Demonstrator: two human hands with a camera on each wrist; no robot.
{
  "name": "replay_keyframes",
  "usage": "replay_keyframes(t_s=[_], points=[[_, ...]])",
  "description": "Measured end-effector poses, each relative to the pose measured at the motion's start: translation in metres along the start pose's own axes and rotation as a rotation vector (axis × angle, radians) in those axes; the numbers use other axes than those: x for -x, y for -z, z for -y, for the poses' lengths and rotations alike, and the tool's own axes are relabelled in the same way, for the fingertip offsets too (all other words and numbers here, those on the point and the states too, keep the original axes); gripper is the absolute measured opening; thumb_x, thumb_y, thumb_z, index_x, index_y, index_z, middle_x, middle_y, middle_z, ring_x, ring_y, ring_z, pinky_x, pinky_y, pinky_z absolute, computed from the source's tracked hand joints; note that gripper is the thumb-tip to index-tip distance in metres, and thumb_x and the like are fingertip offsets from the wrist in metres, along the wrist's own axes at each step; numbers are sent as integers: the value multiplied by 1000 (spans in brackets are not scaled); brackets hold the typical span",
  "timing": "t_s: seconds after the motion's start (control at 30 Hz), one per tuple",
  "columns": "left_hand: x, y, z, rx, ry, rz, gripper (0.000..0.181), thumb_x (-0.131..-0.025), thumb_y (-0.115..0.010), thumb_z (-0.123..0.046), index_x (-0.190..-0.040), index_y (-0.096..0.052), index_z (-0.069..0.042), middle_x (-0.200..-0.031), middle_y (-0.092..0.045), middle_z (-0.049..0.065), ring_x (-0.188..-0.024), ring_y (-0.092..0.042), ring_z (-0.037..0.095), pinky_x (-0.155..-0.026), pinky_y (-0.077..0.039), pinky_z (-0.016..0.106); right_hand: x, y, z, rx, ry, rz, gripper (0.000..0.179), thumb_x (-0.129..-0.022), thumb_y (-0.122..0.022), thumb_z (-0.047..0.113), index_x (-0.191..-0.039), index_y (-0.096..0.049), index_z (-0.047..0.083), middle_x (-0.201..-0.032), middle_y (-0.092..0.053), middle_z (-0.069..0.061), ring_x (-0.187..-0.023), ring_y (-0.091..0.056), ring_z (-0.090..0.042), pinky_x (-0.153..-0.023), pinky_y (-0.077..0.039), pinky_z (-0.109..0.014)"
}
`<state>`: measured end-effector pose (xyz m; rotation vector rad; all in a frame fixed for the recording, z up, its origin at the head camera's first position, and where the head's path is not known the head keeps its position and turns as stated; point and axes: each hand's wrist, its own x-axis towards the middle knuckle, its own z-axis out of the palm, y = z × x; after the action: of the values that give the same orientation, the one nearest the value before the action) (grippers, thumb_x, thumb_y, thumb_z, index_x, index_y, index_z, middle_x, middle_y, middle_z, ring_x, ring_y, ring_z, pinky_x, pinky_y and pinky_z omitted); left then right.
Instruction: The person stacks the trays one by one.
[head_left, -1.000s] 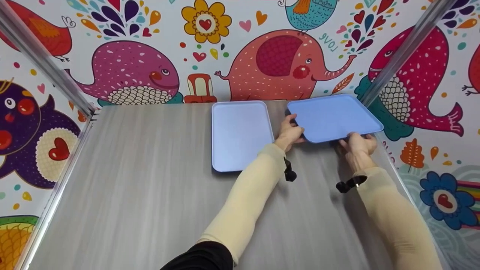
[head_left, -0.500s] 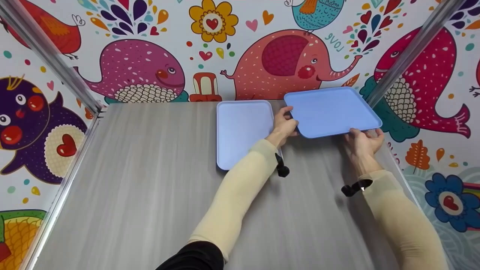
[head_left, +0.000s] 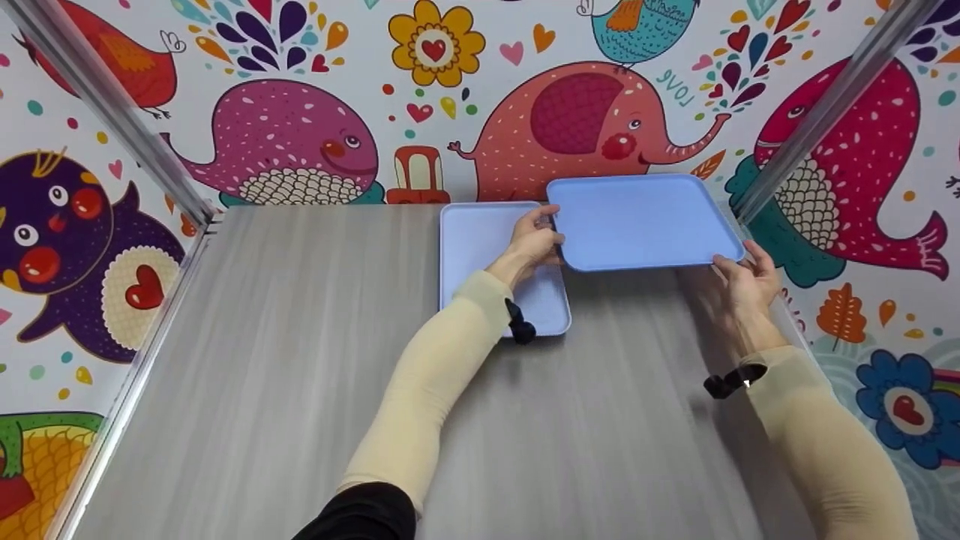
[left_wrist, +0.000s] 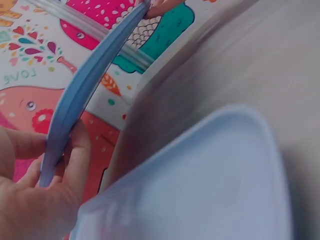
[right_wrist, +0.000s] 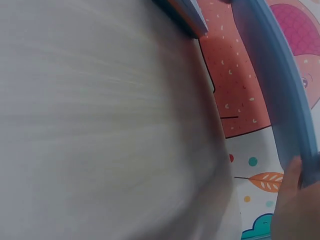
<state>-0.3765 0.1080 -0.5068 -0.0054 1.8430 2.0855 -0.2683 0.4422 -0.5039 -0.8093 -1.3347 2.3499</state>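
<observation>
A blue rectangular tray (head_left: pixel 641 221) is held up above the back right of the table, its long side running left to right. My left hand (head_left: pixel 532 244) grips its left short edge, thumb on top and fingers beneath, as the left wrist view shows. At the front right corner, my right hand (head_left: pixel 746 285) pinches the rim. A second light blue tray (head_left: pixel 480 232) lies lengthwise on the table under my left hand and forearm, which hide part of it. Seen from the right wrist, the raised tray (right_wrist: pixel 280 80) is apart from the tabletop.
The grey wood-grain table (head_left: pixel 300 375) runs back to a cartoon-printed wall (head_left: pixel 420 112). Metal posts (head_left: pixel 817 112) stand at the two back corners, and printed panels close both sides. A metal rail (head_left: pixel 135 375) follows the left edge.
Both hands have raised the held tray slightly and moved it left, toward the lying tray. It has turned to sit squarer to the wall. My left hand now overlaps the lying tray.
</observation>
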Motion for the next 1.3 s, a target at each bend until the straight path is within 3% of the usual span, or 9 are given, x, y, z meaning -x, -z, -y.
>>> replay_keyframes(t_s=[0.17,0.27,0.3,0.37,0.53,0.6,0.8,0.97,1.3], points=[[3,29,-8,-43,10,69,68,-99,-66,6,-162,-60,-18,-166,-55,23,-116,-66,24,-88,-65,46,3,7,3,-4,-59,151,60,-95,-78,-15,-143,-71,20,-131,-56,-1,-109,-70,-16,-81,-69,-27],[6,44,-13,-52,18,116,70,-99,-64,8,-163,-58,-18,-165,-56,25,-116,-67,25,-99,-64,54,4,8,5,62,-69,196,61,-96,-80,-8,-149,-71,21,-135,-59,3,-124,-63,-17,-83,-70,-28],[7,48,-15,-50,21,131,70,-99,-63,8,-163,-57,-18,-163,-57,24,-114,-67,25,-99,-64,54,4,7,5,99,-64,208,62,-97,-80,-6,-152,-70,21,-136,-60,5,-128,-59,-17,-84,-69,-28],[10,57,-18,-54,26,158,70,-100,-63,8,-164,-57,-18,-159,-59,23,-112,-69,26,-97,-64,51,3,5,7,164,-75,229,64,-98,-80,-2,-156,-68,23,-140,-62,10,-138,-52,-17,-106,-66,-35],[18,77,-22,-34,20,208,70,-99,-63,10,-163,-57,-18,-143,-68,18,-105,-73,23,-85,-64,41,3,1,12,215,-123,376,55,-104,-70,-3,-152,-72,22,-141,-65,9,-132,-58,-19,-109,-65,-39],[21,84,-22,-14,17,216,70,-99,-62,11,-162,-58,-17,-137,-69,16,-102,-74,23,-84,-64,43,4,0,14,220,-136,447,51,-106,-66,-4,-150,-74,20,-138,-67,6,-121,-65,-19,-90,-69,-33],[33,108,-24,-2,26,210,68,-100,-61,10,-162,-58,-18,-135,-69,15,-101,-74,22,-91,-63,47,3,-10,10,271,-166,584,49,-108,-67,-2,-150,-74,22,-139,-71,7,-112,-78,-16,-95,-69,-34],[46,130,-25,-17,22,212,66,-101,-64,8,-161,-57,-17,-136,-68,14,-103,-73,22,-89,-64,46,3,-24,-1,276,-191,684,54,-108,-63,-7,-154,-70,20,-136,-77,5,-114,-79,-17,-94,-70,-37],[75,172,-17,39,-20,189,65,-100,-64,9,-161,-53,-13,-125,-70,11,-98,-74,21,-77,-67,38,12,-58,-27,292,-193,727,55,-107,-64,-8,-154,-70,19,-134,-78,2,-115,-78,-17,-94,-70,-37]])
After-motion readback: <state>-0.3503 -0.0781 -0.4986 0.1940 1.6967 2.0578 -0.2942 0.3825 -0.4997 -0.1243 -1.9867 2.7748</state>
